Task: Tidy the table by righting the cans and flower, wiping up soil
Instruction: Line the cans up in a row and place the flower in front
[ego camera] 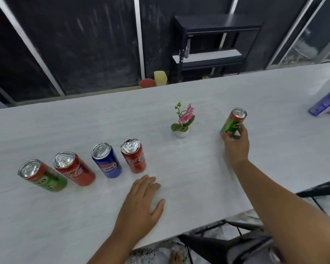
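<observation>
The right hand (236, 143) has its fingers (225, 135) clamped on a green can (233, 121) right of the flower (183, 121), setting it upright. The left hand (141, 202) lies flat, fingers apart, on the surface (198, 178). Next seems release.

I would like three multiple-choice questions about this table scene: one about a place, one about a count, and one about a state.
1. Where is the flower pot?
A. Left of all the cans
B. Between the row of cans and the can in the right hand
C. In the left hand

2. How many cans stand in the row on the left?
A. Two
B. Four
C. Six

3. What is the left hand doing?
A. Gripping a can
B. Lifting the flower
C. Lying flat on the table

Answers:
1 B: the pot stands between the nearest Coca-Cola can and the green can in the right hand.
2 B: green, red, blue, red.
3 C: the palm is down and holds nothing.
</observation>
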